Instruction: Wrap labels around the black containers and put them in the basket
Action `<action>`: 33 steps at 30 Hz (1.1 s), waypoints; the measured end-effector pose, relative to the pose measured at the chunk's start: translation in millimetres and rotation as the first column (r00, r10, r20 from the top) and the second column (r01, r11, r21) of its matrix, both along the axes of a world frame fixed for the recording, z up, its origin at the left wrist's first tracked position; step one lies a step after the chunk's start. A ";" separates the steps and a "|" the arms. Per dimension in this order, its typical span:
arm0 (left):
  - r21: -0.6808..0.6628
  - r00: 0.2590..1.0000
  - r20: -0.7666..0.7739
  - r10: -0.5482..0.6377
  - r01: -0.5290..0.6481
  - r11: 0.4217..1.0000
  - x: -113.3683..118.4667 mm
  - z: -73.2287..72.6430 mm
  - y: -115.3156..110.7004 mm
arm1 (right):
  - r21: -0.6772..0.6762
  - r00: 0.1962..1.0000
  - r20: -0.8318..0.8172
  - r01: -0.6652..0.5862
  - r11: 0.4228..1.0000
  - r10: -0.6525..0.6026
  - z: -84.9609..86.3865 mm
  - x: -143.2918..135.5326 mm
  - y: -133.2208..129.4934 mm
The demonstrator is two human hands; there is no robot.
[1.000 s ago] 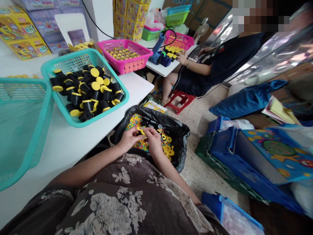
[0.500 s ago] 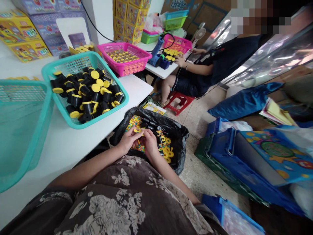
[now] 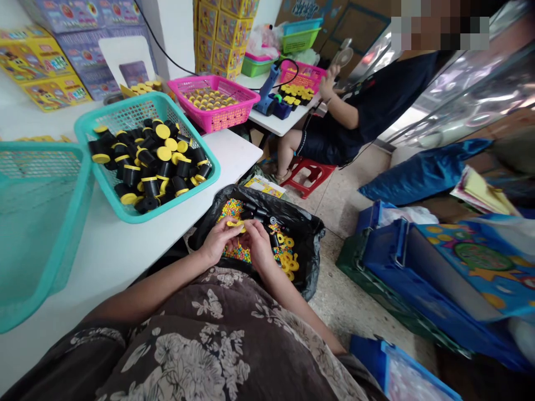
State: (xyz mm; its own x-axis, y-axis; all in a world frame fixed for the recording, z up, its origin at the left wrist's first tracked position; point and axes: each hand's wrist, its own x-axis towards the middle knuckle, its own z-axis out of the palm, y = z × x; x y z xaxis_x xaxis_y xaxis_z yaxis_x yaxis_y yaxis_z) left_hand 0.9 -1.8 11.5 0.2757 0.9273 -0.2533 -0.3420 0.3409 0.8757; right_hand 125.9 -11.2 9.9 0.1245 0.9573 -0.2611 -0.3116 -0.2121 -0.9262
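Both my hands meet over a box lined with a black plastic bag (image 3: 311,256). My left hand (image 3: 217,240) pinches a small yellow plastic piece (image 3: 236,224), and my right hand (image 3: 256,240) has its fingers closed on the same piece from the other side. What lies beneath the fingers is hidden. In the box are many small coloured balls (image 3: 232,209), black cylinders (image 3: 256,211) toward the far side and yellow ring-shaped pieces (image 3: 288,262) at the right.
On the white table (image 3: 167,245), a teal basket (image 3: 156,214) holds black cylinders with yellow caps. Another teal basket (image 3: 50,278) stands left, a pink basket (image 3: 221,120) behind. A co-worker (image 3: 376,106) sits on a red stool (image 3: 307,175). Blue crates (image 3: 387,250) stand right.
My hands stay together over the box, and the yellow piece shows a little more between them. The co-worker's hand has risen from the yellow-capped parts. The view has shifted slightly.
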 end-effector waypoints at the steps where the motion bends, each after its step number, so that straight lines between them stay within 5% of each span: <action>1: -0.001 1.000 -0.007 -0.019 0.019 1.000 0.1 0.2 0.0 | 0.018 1.000 0.010 0.021 1.000 -0.021 0.3 0.7 0.3; 17: -0.017 0.997 -0.025 -0.075 0.075 0.997 0.9 -4.8 -2.2 | -0.023 0.989 -0.021 0.144 0.989 -0.144 -2.2 -9.2 1.4; 26: -0.089 0.995 -0.078 0.061 -0.068 0.994 -0.3 -7.4 2.7 | -0.035 1.000 -0.013 -0.012 0.999 0.012 -6.6 -9.3 -1.7; 33: -0.155 0.976 0.144 -0.163 0.185 0.970 -3.1 -8.1 8.7 | 0.009 0.956 0.018 -0.293 0.956 0.293 9.4 14.2 -4.1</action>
State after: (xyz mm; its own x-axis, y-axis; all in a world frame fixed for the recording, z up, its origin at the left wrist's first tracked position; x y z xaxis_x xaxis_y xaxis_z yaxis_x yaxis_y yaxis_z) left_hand -2.2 6.9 3.4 0.4697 0.8096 -0.3521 -0.3705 0.5427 0.7538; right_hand 140.1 -15.3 19.3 -0.1575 0.9554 -0.2499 -0.2220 -0.2808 -0.9337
